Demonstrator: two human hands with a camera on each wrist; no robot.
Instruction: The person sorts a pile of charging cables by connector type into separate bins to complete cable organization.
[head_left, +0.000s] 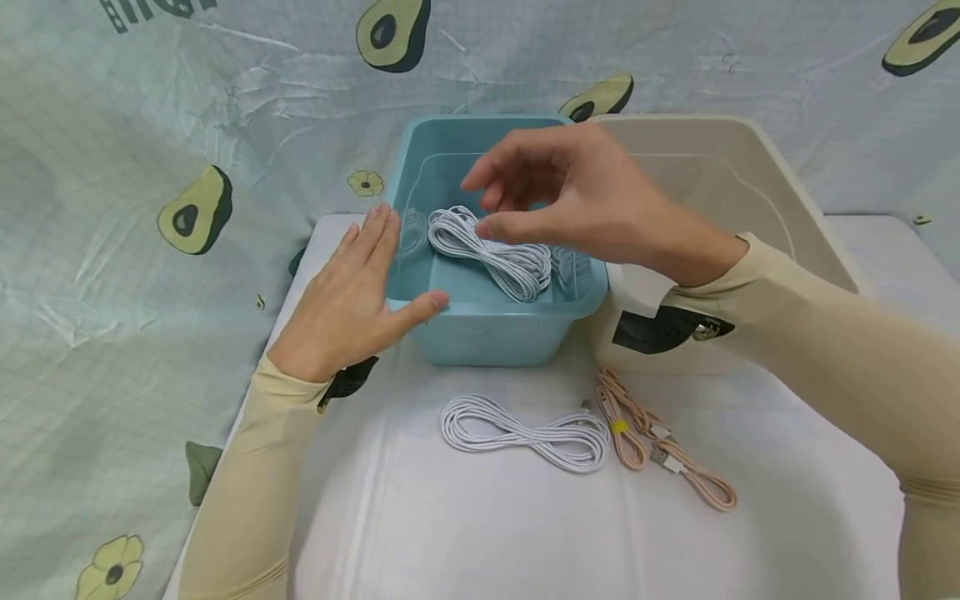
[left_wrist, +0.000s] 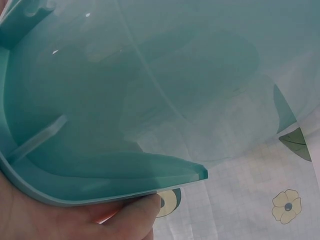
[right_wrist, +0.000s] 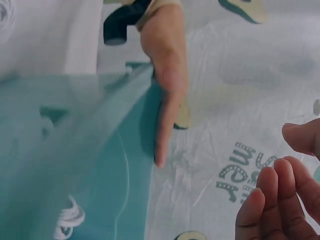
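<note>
My left hand [head_left: 337, 308] lies along the left rim of a blue plastic bin [head_left: 487, 337], fingers straight and thumb out over the front corner. In the left wrist view its fingers [left_wrist: 125, 220] touch the bin's teal edge [left_wrist: 75, 201]. Above the bin hovers my right hand [head_left: 577, 187], its fingers loosely bent, with nothing visible between them. The right wrist view also shows these fingertips [right_wrist: 285, 172] apart from the thumb. Inside the bin lies a bundled white cable [head_left: 495, 254], partly covered by the right thumb in the head view.
A beige bin [head_left: 690, 137] stands against the blue one on the right. In front, on the white-covered table [head_left: 480, 533], lie a coiled white cable [head_left: 491, 443], a pinkish cable with a yellow tie [head_left: 618, 427] and another pinkish cable [head_left: 705, 479]. A patterned sheet [head_left: 285, 100] hangs behind.
</note>
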